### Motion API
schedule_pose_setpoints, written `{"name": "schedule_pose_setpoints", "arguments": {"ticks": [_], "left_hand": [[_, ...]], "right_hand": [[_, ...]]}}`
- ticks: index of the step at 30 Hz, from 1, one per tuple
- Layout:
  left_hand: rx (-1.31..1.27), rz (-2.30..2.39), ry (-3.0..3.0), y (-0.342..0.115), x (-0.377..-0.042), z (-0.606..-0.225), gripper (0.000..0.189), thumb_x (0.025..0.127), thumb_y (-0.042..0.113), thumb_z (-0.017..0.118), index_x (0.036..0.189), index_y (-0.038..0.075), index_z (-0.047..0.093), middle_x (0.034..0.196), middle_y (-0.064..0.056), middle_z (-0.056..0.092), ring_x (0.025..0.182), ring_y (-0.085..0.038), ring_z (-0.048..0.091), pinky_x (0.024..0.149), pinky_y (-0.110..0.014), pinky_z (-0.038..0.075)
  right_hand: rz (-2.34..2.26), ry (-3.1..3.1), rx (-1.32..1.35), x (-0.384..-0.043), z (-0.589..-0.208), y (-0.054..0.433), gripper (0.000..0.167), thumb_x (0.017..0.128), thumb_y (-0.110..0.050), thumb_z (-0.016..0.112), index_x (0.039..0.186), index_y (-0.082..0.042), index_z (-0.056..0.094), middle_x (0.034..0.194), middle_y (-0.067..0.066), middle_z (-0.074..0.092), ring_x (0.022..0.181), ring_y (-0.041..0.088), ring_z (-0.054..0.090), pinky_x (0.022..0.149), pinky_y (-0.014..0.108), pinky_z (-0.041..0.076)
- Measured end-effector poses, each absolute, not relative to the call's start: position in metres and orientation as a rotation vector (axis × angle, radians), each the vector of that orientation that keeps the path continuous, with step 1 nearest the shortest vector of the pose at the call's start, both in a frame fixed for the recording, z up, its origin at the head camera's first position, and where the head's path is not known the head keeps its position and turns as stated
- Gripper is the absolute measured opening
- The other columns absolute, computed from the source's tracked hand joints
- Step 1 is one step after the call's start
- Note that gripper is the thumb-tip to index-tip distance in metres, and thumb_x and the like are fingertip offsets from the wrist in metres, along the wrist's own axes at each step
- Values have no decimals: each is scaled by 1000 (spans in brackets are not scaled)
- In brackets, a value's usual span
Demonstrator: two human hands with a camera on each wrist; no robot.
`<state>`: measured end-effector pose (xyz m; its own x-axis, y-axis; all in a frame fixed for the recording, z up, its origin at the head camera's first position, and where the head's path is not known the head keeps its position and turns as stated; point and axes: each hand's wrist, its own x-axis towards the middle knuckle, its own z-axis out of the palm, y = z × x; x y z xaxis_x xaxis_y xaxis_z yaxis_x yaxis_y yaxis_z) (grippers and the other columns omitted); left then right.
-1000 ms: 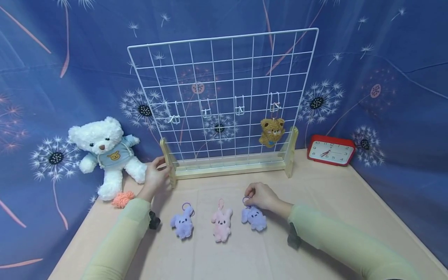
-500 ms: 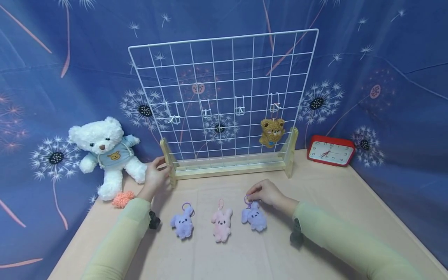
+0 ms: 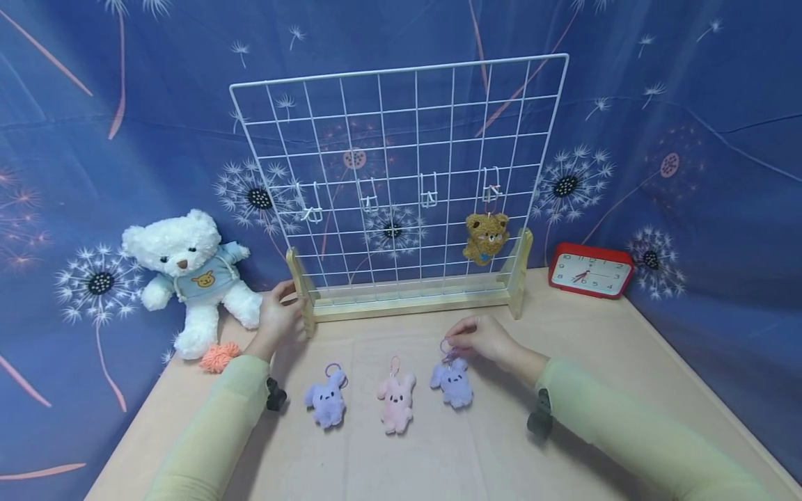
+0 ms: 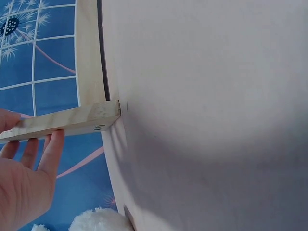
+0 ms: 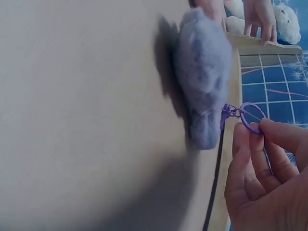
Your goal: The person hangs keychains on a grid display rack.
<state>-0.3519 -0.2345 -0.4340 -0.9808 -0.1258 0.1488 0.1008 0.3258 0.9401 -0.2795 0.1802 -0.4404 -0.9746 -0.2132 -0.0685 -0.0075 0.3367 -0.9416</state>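
Note:
My right hand (image 3: pixel 485 341) pinches the purple ring (image 5: pixel 252 118) of a plush keychain (image 3: pixel 452 384), a small lilac long-eared animal. In the right wrist view the ring is between thumb and fingertips, and the plush (image 5: pixel 204 62) dangles from its chain. My left hand (image 3: pixel 280 314) grips the left wooden upright (image 4: pixel 72 120) of a display stand, thumb on one side and fingers on the other. A white wire grid (image 3: pixel 401 146) rises from this stand. To the left of the held keychain lie a pink plush keychain (image 3: pixel 397 403) and another lilac plush keychain (image 3: pixel 327 402).
Several white hooks (image 3: pixel 429 195) sit on the grid; a brown bear keychain (image 3: pixel 486 238) hangs from the rightmost. A white teddy bear (image 3: pixel 203 271) sits at the left beside an orange yarn bundle (image 3: pixel 220 357). A red clock (image 3: pixel 592 270) stands at the right.
My right hand has moved up and slightly right with the ring, and the lilac plush has shifted upward with it. The left hand has stayed on the stand.

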Motion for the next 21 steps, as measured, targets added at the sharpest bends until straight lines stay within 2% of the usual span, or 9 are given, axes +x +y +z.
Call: {"name": "schedule_pose_setpoints", "arguments": {"ticks": [3,7,10,13,17,21], "left_hand": [[23,-1724,-2391,-235,-352,-434,51,97,0,62,147,-1,48,147,-25,51,129,-45,54,79,-14,56],[24,-1737,-2384,-235,-352,-434,52,97,0,62,147,-2,48,146,-25,51,130,-43,54,78,-12,55],[25,-1737,-2382,-235,-351,-434,51,97,1,62,146,-1,49,146,-24,51,130,-42,54,79,-12,55],[19,-1724,-2388,-235,-351,-434,51,98,1,62,147,-2,48,146,-25,51,130,-43,54,81,-14,56],[10,-1721,-2390,-235,-352,-434,51,98,0,61,147,-2,48,146,-25,51,130,-43,54,85,-17,56],[17,-1719,-2389,-235,-351,-433,50,98,0,61,146,-2,49,146,-25,51,130,-43,54,86,-18,57]], "right_hand": [[-1731,2405,-225,-280,-435,181,13,89,1,75,99,9,74,91,12,74,79,21,72,76,38,64],[-1741,2415,-246,-282,-427,183,16,91,-1,74,102,10,73,91,10,75,76,16,70,69,30,62],[-1754,2391,-234,-284,-420,184,18,93,-3,72,106,10,72,88,6,75,74,12,68,60,22,54],[-1772,2362,-206,-287,-411,185,18,94,-4,71,107,9,72,85,1,74,74,9,67,57,19,48],[-1805,2349,-213,-291,-397,183,20,96,-5,70,109,9,71,83,-3,74,75,8,67,59,19,46],[-1834,2368,-240,-294,-385,179,22,96,-5,69,112,11,70,86,-1,75,78,8,70,62,20,46]]}}
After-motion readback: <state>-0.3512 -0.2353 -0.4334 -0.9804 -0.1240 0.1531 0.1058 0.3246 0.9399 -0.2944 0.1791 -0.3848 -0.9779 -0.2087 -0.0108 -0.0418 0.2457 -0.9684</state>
